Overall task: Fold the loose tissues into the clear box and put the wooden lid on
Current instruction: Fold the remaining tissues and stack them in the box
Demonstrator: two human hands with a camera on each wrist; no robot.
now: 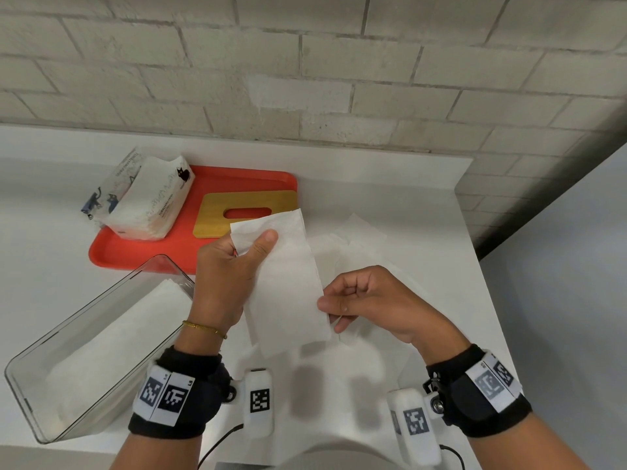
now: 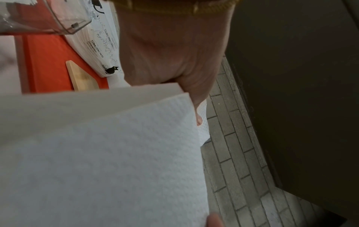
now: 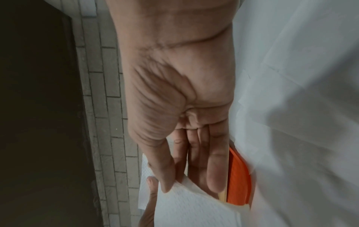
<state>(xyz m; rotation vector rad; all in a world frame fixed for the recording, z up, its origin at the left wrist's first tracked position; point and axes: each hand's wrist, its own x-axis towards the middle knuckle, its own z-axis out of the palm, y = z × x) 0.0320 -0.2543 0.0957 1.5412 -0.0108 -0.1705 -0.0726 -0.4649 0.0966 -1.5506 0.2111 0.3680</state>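
At frame centre, my left hand (image 1: 234, 266) and right hand (image 1: 366, 300) pinch opposite ends of a folded tissue (image 1: 288, 286), keeping it flat for the clear box (image 1: 101, 334), lower left.

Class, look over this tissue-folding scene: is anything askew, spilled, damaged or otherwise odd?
Nothing is spilled or damaged. The tissue pack sits partly off the red tray, overhanging its left rim, and the loose tissues lie scattered, overlapping unevenly on the table.

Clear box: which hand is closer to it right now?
Left. The left hand grips the tissue just beside the clear box far end; the right hand pinches the tissue's opposite edge, farther away.
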